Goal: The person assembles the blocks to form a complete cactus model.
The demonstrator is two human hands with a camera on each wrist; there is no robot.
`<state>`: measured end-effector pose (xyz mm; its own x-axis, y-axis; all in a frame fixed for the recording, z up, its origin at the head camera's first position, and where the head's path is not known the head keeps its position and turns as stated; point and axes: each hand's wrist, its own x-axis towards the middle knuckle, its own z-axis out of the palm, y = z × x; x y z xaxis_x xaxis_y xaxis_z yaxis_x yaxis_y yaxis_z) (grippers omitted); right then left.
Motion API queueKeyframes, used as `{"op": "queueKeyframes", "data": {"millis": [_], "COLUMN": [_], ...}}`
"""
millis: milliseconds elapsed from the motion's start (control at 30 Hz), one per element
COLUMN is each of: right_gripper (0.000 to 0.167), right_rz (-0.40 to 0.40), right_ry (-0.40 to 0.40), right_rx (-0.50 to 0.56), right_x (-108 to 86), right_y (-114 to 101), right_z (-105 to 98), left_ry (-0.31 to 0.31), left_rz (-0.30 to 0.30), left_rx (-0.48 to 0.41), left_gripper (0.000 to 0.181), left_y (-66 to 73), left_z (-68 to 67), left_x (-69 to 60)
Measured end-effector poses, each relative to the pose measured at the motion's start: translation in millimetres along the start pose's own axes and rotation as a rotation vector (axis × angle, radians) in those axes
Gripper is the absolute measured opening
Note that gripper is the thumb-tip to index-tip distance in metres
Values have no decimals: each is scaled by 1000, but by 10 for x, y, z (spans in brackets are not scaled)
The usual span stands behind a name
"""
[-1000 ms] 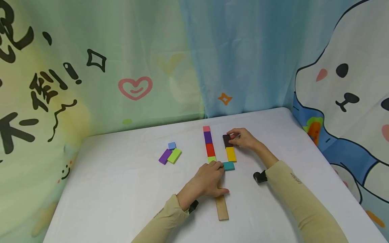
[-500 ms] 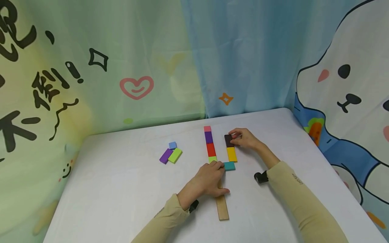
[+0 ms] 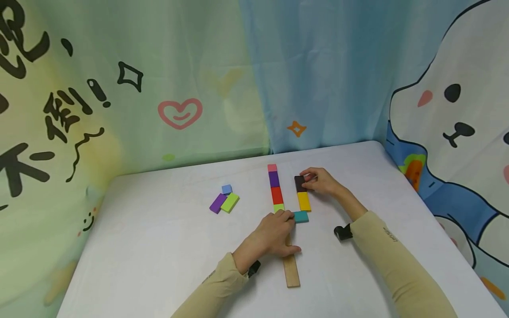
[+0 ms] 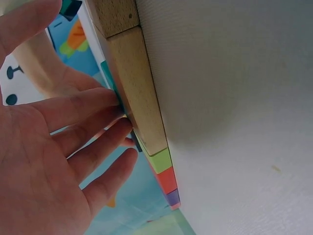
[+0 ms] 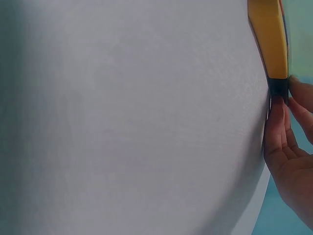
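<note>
My left hand [image 3: 272, 234] rests over a row of plain wooden blocks [image 3: 291, 271], its outstretched fingertips [image 4: 120, 128] touching the upper part of the row. Beyond that hand the row continues with light green [image 3: 278, 207], red [image 3: 276, 195], purple [image 3: 274, 179] and pink blocks [image 3: 272, 168]. A teal block [image 3: 301, 217] lies crosswise beside the left fingers. With thumb and fingers, my right hand [image 3: 320, 182] pinches a black block [image 3: 300, 183] lying flat on the table. The black block's near end meets a yellow block [image 3: 304, 202], which reaches down to the teal one.
To the left, a loose group holds a blue block [image 3: 226, 189], a purple block [image 3: 218, 203] and a bright green block [image 3: 230, 202]. All lie on a white-covered table [image 3: 159, 247]. A printed curtain [image 3: 222, 88] hangs behind the table's far edge.
The head view has shifted very slightly. Both hands and all blocks keep their places.
</note>
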<state>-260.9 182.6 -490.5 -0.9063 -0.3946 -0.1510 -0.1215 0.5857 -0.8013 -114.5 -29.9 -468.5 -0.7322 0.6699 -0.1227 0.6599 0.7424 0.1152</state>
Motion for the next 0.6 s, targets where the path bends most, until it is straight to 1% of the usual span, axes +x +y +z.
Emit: {"op": "queueKeyframes", "data": {"millis": [133,233,333,433,467,533,567,600], "right_gripper": [38,40,42,45,47,51,53,54], "right_rz": [-10,-9,-20,-58,-81,-125,-140,-154], "right_ry": [2,26,64,55,37,-9,-30,-46], "right_rx": [10,11,-50,-171,-217,-293,-329,-361], "right_x": [-3,-13,-82,-191,-229,-304,-337,-367], "right_y": [-2,-21,-65,-136,-162,-217,-243,-266], "right_z": [-2,-2,-18,-30,-28,-20,-14,-3], "left_ry": [-14,-19,2,58,84,142,174,203], "left_rz": [-6,-17,-18,-18,-30,-82,-126,-185], "left_rx": [-4,-18,-31,-59,-70,-94,-105,-107], "left_gripper": [74,73,69,59,56,47,43,40], "left_y": [-12,-32,-61,-144,-192,-324,-406,-497], "left_z": [8,-10,-57,-95,-107,-128,-143,-159], "left_x": [14,11,9,-19,-44,-118,-166,-222]}}
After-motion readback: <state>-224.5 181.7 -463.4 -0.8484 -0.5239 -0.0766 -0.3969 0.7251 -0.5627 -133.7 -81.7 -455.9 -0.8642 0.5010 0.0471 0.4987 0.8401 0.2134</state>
